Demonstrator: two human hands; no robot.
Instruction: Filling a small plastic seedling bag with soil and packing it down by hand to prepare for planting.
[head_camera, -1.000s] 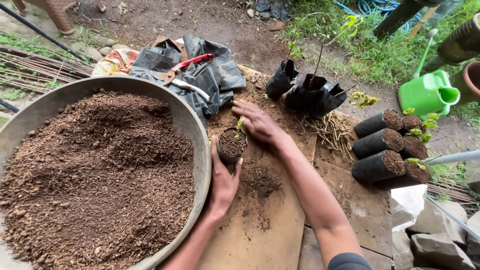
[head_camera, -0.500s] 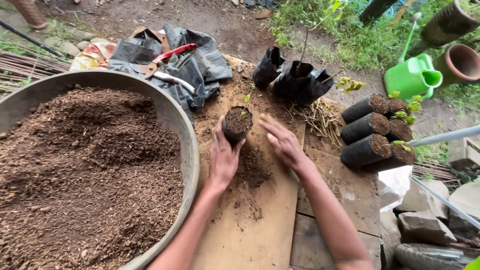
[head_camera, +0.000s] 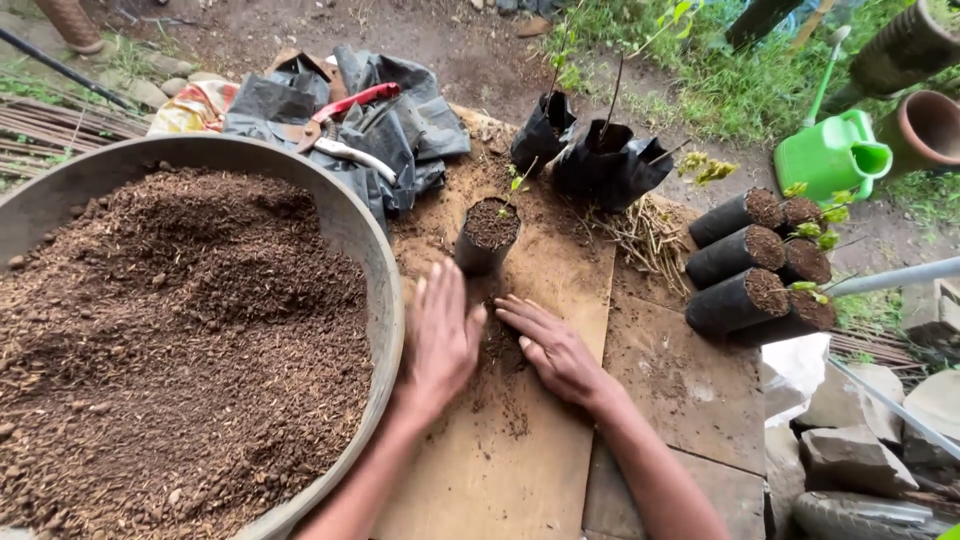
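Note:
A small black grow bag (head_camera: 487, 237) filled with soil and holding a tiny green seedling stands upright on the wooden board (head_camera: 520, 450), free of both hands. My left hand (head_camera: 440, 335) lies flat on the board just below the bag, fingers spread. My right hand (head_camera: 552, 348) rests palm down beside it, fingertips on a patch of spilled soil (head_camera: 497, 345). Neither hand holds anything.
A large metal basin (head_camera: 385, 290) of brown potting mix fills the left. Red-handled pruning shears (head_camera: 340, 125) lie on black plastic behind it. Black bags with saplings (head_camera: 600, 160), several filled bags (head_camera: 745, 265) lying at right, a green watering can (head_camera: 830, 155), stones at lower right.
My left hand let go of the filled bag, which now stands farther back on the board. Both hands drew back toward me and came down onto the spilled soil.

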